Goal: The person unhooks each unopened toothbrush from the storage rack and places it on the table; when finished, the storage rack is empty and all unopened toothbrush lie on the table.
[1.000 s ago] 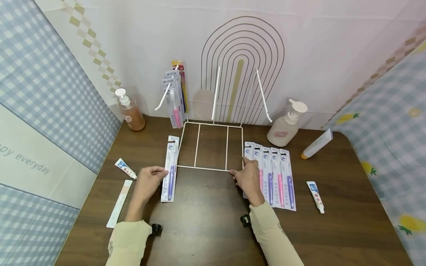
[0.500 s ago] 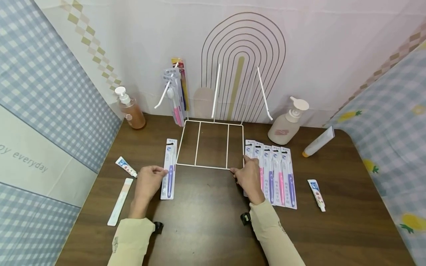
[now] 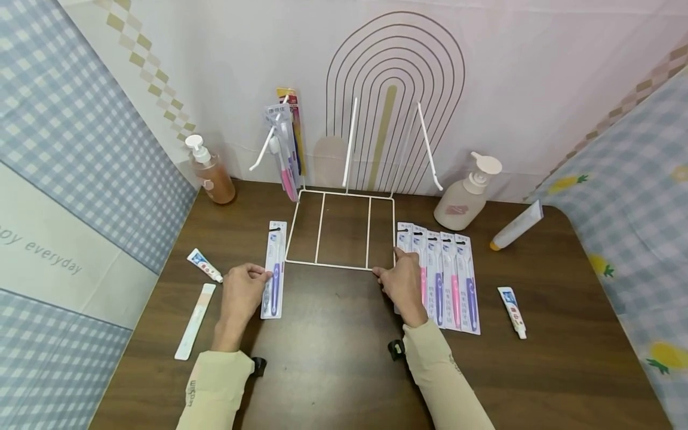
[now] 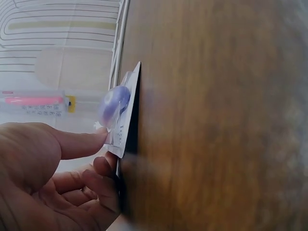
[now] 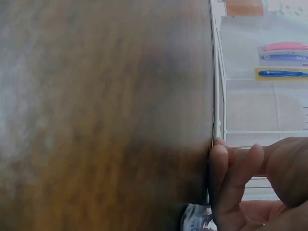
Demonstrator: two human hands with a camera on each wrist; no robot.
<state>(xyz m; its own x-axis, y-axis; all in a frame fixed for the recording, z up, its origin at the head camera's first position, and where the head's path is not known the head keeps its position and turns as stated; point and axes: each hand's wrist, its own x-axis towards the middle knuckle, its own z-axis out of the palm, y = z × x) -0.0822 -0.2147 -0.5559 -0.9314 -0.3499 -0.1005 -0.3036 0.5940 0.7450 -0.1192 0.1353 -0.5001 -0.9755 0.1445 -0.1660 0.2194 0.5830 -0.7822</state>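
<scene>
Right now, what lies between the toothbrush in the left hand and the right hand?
The rack's front bar and, nearer the person, bare table; the head view shows both.

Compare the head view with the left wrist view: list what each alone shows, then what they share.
Only the head view: the right hand at a corner of the rack, amber bottle, white bottle, three tubes, slim packet and row of five toothbrushes.

Only the left wrist view: the palm side of the left hand, its fingers curled below the thumb.

Both: the left hand pinching a packed toothbrush, the rack, pink hanging toothbrush, printed arches and table.
</scene>
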